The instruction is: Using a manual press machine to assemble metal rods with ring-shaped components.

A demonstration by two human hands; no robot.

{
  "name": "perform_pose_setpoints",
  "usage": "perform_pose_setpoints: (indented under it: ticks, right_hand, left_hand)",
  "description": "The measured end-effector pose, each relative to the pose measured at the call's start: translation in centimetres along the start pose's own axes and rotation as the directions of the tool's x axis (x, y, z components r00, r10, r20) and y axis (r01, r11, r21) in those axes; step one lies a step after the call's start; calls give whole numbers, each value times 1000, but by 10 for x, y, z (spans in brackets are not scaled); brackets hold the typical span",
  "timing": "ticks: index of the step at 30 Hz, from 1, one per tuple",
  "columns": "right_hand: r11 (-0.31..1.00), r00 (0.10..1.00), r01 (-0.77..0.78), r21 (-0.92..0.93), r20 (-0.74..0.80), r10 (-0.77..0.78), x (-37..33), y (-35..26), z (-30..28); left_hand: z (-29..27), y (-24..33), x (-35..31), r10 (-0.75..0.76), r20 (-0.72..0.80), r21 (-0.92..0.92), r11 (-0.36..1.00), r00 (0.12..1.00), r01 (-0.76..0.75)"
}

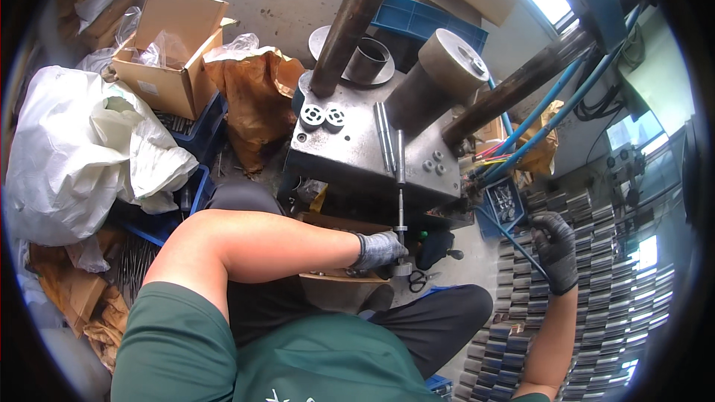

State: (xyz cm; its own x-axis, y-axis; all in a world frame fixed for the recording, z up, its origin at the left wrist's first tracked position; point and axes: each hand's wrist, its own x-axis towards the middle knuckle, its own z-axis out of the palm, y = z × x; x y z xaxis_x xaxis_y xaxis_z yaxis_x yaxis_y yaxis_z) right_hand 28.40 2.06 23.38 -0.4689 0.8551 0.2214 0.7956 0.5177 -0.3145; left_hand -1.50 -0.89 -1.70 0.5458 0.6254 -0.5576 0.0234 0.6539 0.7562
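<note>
Just across from me, the person's gloved left hand (380, 250) is closed around the lower end of a stepped metal shaft (401, 197), whose upper length runs over the near edge of a heavy steel block (335, 145); whether it touches, I can't tell. If that grip loosened, the shaft could drop, or knock the loose steel pins (383, 134) beside it. The gloved right hand (555, 249) has its fingers curled near rows of metal cylinders (596, 309); whether it pinches anything I can't make out. A careless swing there might snag the blue hose (514, 241). The green shirt (328, 357) carries partly cut-off white lettering; the cardboard box's (153, 83) pale label is too small to read.
</note>
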Motion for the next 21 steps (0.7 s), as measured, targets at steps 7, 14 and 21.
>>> perform_pose_setpoints:
  ticks: [7, 14, 21]
  right_hand:
    - [708, 700, -706, 17, 170, 693, -54, 31, -43]
    - [695, 716, -698, 174, 201, 669, -65, 49, -24]
    - [700, 722, -654, 287, -37, 691, -61, 50, -10]
  left_hand:
    - [-10, -1, 24, 120, -104, -62, 990, 987, -127]
    - [-29, 26, 20, 158, -166, 108, 984, 973, -141]
    - [-42, 5, 50, 209, -154, 107, 975, 966, -194]
